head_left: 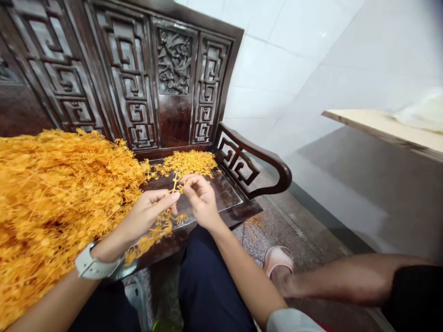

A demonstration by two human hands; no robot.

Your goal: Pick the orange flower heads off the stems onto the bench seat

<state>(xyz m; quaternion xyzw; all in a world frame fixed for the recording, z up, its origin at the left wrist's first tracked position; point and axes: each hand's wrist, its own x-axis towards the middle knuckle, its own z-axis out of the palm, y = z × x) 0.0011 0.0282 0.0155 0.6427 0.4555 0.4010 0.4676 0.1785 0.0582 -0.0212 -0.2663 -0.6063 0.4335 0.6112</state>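
Between my hands is a yellow-orange plastic-looking plant sprig (175, 183) with thin branching stems. My left hand (155, 206), with a pale watch on its wrist, pinches the sprig's stem between thumb and fingers. On the sprig's other side, my right hand (200, 196) has its thumb and fingertips closed on a small side branch. More of the yellow strands hang below my left hand. A large heap of the same orange sprigs (62, 193) lies to the left on the bench, and a smaller pile (190, 161) sits just beyond my hands.
The dark carved wooden bench (175, 120) has a latticed back and a curved armrest (273, 177) at right. A pale board (377, 124) juts in from the right. Another person's leg (339, 279) with a pink slipper (278, 258) reaches in. Orange bits (255, 222) lie on the floor.
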